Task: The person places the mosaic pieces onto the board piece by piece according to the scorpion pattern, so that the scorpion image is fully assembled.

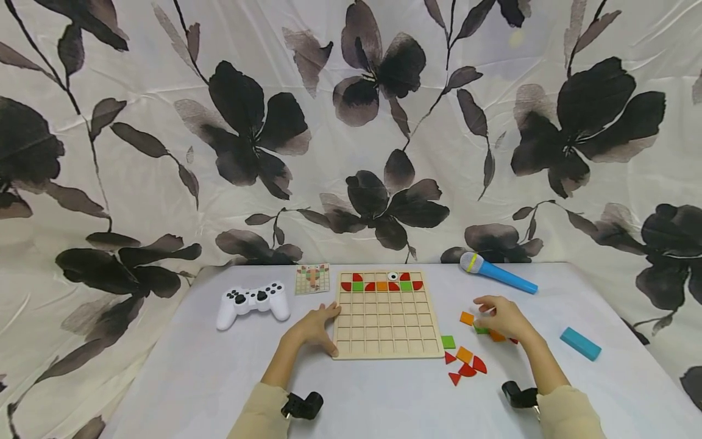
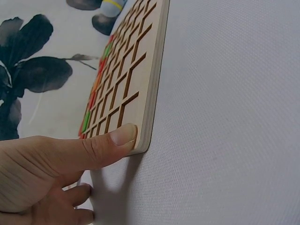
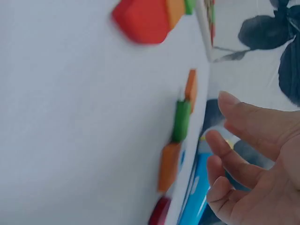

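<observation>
My left hand (image 1: pixel 315 329) rests along the left edge of a wooden grid board (image 1: pixel 386 326). In the left wrist view the straight thumb (image 2: pixel 110 140) lies on the board's corner. Red and green pieces, an orange square (image 1: pixel 381 286) and an eye piece (image 1: pixel 392 277) fill parts of its two far rows. Over the loose pieces right of the board hovers my right hand (image 1: pixel 504 317), fingers loosely bent and holding nothing. Beneath it lie an orange square (image 1: pixel 467 318), a green piece (image 3: pixel 182 121), another orange piece (image 3: pixel 168 166) and a red piece (image 3: pixel 160 211).
Beside the board's near right corner are a green square (image 1: pixel 448 342), an orange square (image 1: pixel 464 355) and several red pieces (image 1: pixel 479 364). A pattern card (image 1: pixel 312 278) and white game controller (image 1: pixel 254 303) lie left; a toy microphone (image 1: pixel 504 276) and blue block (image 1: pixel 581 344), right.
</observation>
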Demonstrator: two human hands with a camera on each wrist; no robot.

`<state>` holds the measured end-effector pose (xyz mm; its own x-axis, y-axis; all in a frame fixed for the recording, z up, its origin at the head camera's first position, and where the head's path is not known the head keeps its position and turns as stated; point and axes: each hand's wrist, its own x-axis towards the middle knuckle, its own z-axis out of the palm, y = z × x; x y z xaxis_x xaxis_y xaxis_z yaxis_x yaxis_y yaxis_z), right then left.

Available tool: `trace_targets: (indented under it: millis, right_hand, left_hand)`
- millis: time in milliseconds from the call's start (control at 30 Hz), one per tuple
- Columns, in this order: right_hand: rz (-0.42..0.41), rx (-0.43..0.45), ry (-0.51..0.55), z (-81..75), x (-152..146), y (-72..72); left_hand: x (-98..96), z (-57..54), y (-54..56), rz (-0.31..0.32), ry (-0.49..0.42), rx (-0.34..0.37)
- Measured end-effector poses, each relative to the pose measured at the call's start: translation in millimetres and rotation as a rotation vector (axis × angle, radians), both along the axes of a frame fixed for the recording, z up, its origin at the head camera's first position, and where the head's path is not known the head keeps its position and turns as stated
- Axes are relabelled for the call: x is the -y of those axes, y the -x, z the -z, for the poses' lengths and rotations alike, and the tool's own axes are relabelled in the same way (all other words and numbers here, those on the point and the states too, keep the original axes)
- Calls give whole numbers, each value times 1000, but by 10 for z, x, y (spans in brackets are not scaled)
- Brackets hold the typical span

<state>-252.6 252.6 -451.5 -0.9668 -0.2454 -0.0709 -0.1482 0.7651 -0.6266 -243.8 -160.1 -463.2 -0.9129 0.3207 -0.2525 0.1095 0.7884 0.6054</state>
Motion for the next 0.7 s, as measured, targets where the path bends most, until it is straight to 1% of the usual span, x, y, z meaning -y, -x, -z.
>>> trace_targets:
  millis: [100, 200, 300, 500, 700]
  right_hand:
    - [2, 15, -13, 9, -73, -41]
    - [1, 55, -21, 28, -108, -58]
    - [-9, 71, -39, 60, -128, -72]
    - [-18, 13, -42, 144, -139, -82]
    - [-9, -10, -55, 181, -133, -52]
  left_hand:
    - [2, 4, 1, 2, 1, -1]
    - [3, 9, 1, 1, 1, -3]
    - [-4, 15, 6, -4, -5, 3]
    - [-6, 27, 3, -5, -14, 6]
    - [0, 8, -12, -12, -10, 4]
